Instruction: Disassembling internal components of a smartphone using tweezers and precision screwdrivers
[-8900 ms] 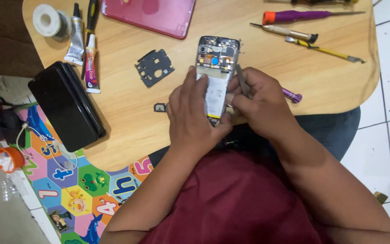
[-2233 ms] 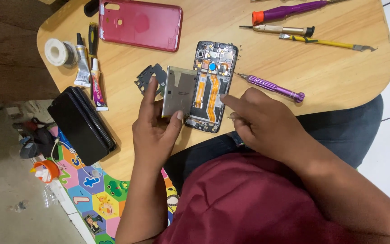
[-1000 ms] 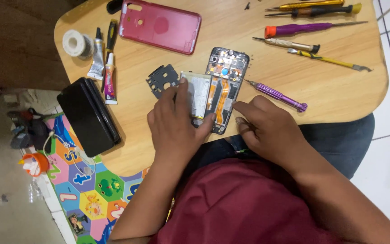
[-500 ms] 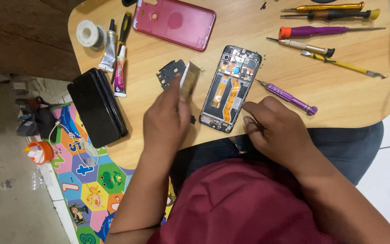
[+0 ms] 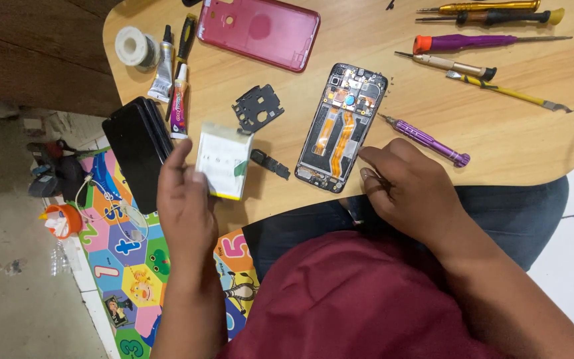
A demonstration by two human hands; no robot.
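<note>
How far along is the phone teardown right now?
Done: red back cover and black inner plate lie off the opened phone, its orange flex cables exposed. In hand: left hand holds the white battery; right hand rests beside the phone. Left: the boards remain seated.

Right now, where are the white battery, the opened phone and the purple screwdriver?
white battery (image 5: 223,159), head view, middle of its flat face
opened phone (image 5: 341,126), head view, orange flex cables
purple screwdriver (image 5: 426,140), head view, mid-handle

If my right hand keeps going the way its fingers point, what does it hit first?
The right hand points up and left across the table, so it would probably first meet the lower end of the opened phone, which lies just ahead of the fingertips. Height above the table is unclear.
</note>
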